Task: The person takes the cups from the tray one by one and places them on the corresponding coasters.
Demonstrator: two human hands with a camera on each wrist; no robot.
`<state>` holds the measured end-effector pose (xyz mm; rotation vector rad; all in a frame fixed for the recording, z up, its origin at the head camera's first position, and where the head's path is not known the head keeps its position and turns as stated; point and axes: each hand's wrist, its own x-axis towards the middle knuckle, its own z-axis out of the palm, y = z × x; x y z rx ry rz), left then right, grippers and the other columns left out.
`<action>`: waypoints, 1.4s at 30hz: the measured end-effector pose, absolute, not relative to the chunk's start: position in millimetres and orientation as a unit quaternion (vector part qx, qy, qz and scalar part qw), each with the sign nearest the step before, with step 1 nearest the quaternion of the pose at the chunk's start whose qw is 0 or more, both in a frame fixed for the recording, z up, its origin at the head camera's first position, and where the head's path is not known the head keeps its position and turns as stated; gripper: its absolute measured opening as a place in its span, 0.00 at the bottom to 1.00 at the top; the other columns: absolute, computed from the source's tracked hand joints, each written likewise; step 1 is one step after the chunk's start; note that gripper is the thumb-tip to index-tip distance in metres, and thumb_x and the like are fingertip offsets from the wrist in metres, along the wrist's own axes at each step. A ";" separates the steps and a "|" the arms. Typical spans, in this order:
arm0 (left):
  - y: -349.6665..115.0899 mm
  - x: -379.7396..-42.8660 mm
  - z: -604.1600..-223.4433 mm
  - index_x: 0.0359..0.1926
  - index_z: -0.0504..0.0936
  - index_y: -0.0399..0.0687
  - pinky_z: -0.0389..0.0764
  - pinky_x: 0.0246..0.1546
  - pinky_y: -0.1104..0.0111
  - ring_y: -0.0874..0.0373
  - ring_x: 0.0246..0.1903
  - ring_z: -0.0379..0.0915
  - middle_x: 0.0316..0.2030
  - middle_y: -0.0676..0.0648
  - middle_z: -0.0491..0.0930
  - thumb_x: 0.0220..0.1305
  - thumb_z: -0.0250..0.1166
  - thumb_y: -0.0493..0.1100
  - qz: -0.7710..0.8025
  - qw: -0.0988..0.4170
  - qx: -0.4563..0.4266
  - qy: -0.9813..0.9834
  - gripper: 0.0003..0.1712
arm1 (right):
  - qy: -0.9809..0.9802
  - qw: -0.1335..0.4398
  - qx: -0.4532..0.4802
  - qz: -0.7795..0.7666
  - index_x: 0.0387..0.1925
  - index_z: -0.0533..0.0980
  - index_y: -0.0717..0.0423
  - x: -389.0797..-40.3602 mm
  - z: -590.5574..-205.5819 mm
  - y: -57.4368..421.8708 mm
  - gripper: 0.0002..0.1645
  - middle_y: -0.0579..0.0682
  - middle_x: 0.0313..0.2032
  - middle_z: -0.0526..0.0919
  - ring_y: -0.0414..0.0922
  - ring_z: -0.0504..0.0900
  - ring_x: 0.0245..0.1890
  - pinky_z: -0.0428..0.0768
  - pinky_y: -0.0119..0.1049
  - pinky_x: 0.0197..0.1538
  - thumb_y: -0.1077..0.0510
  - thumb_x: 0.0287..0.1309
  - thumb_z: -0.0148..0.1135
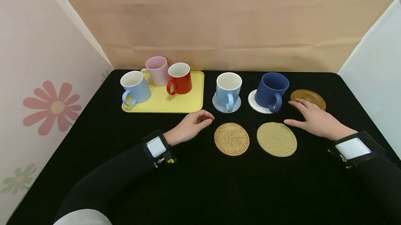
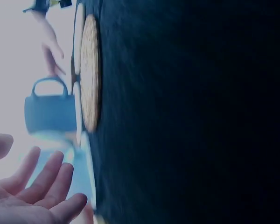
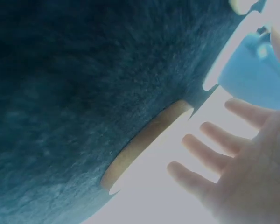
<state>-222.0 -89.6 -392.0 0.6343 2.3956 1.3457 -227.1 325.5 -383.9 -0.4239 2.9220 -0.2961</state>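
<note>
My left hand hovers in front of the yellow tray's right corner, fingers loosely bent, holding nothing. Nearest to it are a woven tan coaster and a light blue mug on a lacy pale blue coaster. With fingers spread, my right hand is over the near edge of a round brown wooden coaster. In the right wrist view its fingers look apart from that wooden coaster. Left of this hand, a dark blue mug stands on a white lacy coaster.
On the yellow tray at the back left stand a light blue mug, a pink mug and a red mug. A pale green woven coaster lies before the dark blue mug. Walls border the black table.
</note>
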 end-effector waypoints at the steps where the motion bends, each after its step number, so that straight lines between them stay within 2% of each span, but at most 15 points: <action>1: -97.4 -221.7 -391.4 0.55 0.77 0.42 0.74 0.54 0.62 0.54 0.49 0.73 0.51 0.45 0.78 0.73 0.56 0.43 0.475 0.153 0.218 0.839 0.14 | 0.981 0.085 -0.145 -0.100 0.69 0.57 0.68 -221.8 -384.1 326.3 0.53 0.77 0.66 0.53 0.75 0.56 0.62 0.61 0.72 0.55 0.31 0.61 0.56; 6: -138.6 -228.1 -384.3 0.56 0.75 0.39 0.72 0.58 0.57 0.50 0.51 0.72 0.53 0.40 0.76 0.74 0.54 0.42 0.495 0.086 0.183 0.845 0.15 | 0.979 0.079 -0.154 -0.106 0.69 0.58 0.67 -199.2 -385.6 324.5 0.49 0.75 0.66 0.54 0.75 0.58 0.61 0.63 0.71 0.54 0.34 0.63 0.57; 11: -172.7 -247.9 -379.9 0.55 0.74 0.34 0.70 0.57 0.55 0.46 0.54 0.69 0.53 0.36 0.75 0.74 0.54 0.40 0.524 -0.034 0.112 0.844 0.16 | 0.977 0.090 -0.155 -0.116 0.69 0.58 0.67 -185.3 -389.4 316.4 0.49 0.74 0.67 0.54 0.74 0.59 0.61 0.66 0.71 0.52 0.34 0.63 0.56; 14: -182.7 -262.7 -382.0 0.56 0.72 0.31 0.67 0.58 0.56 0.44 0.55 0.67 0.53 0.35 0.73 0.74 0.53 0.40 0.543 -0.101 0.055 0.832 0.17 | 0.975 0.105 -0.148 -0.124 0.70 0.57 0.67 -182.2 -393.1 314.7 0.51 0.74 0.67 0.54 0.74 0.58 0.61 0.66 0.72 0.51 0.33 0.63 0.55; 17: -184.4 -277.0 -384.3 0.58 0.69 0.30 0.66 0.58 0.60 0.45 0.56 0.65 0.55 0.34 0.71 0.73 0.53 0.39 0.573 -0.128 0.006 0.810 0.19 | 0.974 0.117 -0.141 -0.131 0.69 0.57 0.68 -181.1 -396.8 315.4 0.53 0.75 0.66 0.53 0.74 0.57 0.61 0.64 0.73 0.51 0.32 0.61 0.57; 23: -178.0 -298.8 -388.4 0.59 0.68 0.29 0.70 0.50 0.64 0.46 0.52 0.66 0.54 0.34 0.71 0.74 0.52 0.42 0.610 -0.093 -0.036 0.786 0.22 | 0.975 0.118 -0.141 -0.125 0.68 0.60 0.69 -179.4 -402.5 315.5 0.55 0.74 0.66 0.54 0.73 0.55 0.62 0.64 0.73 0.51 0.30 0.57 0.59; 30: -165.2 -307.0 -388.7 0.57 0.69 0.26 0.70 0.57 0.65 0.46 0.50 0.70 0.52 0.30 0.73 0.76 0.50 0.42 0.643 -0.047 -0.034 0.764 0.22 | 0.977 0.114 -0.134 -0.117 0.68 0.60 0.68 -179.7 -401.7 312.8 0.55 0.74 0.66 0.54 0.72 0.55 0.62 0.64 0.72 0.52 0.29 0.58 0.57; 33: -163.2 -307.1 -388.5 0.56 0.69 0.26 0.69 0.59 0.64 0.44 0.49 0.72 0.50 0.29 0.75 0.76 0.49 0.43 0.652 -0.035 -0.030 0.757 0.21 | 0.978 0.112 -0.133 -0.115 0.68 0.60 0.68 -179.5 -401.3 311.9 0.55 0.74 0.66 0.54 0.73 0.55 0.62 0.64 0.72 0.52 0.28 0.58 0.56; 37: -163.9 -306.5 -389.8 0.53 0.72 0.25 0.70 0.58 0.65 0.43 0.46 0.72 0.43 0.30 0.76 0.76 0.49 0.42 0.639 -0.034 -0.023 0.768 0.20 | 0.978 0.109 -0.134 -0.114 0.68 0.61 0.68 -178.8 -401.9 311.6 0.55 0.74 0.66 0.54 0.73 0.55 0.62 0.65 0.72 0.52 0.28 0.58 0.56; 42: -163.6 -304.0 -391.0 0.51 0.74 0.25 0.73 0.53 0.66 0.48 0.40 0.73 0.36 0.36 0.76 0.76 0.49 0.41 0.626 -0.026 -0.004 0.780 0.19 | 0.978 0.110 -0.132 -0.117 0.68 0.60 0.68 -178.7 -402.5 311.5 0.55 0.74 0.67 0.54 0.73 0.54 0.62 0.65 0.72 0.52 0.28 0.58 0.56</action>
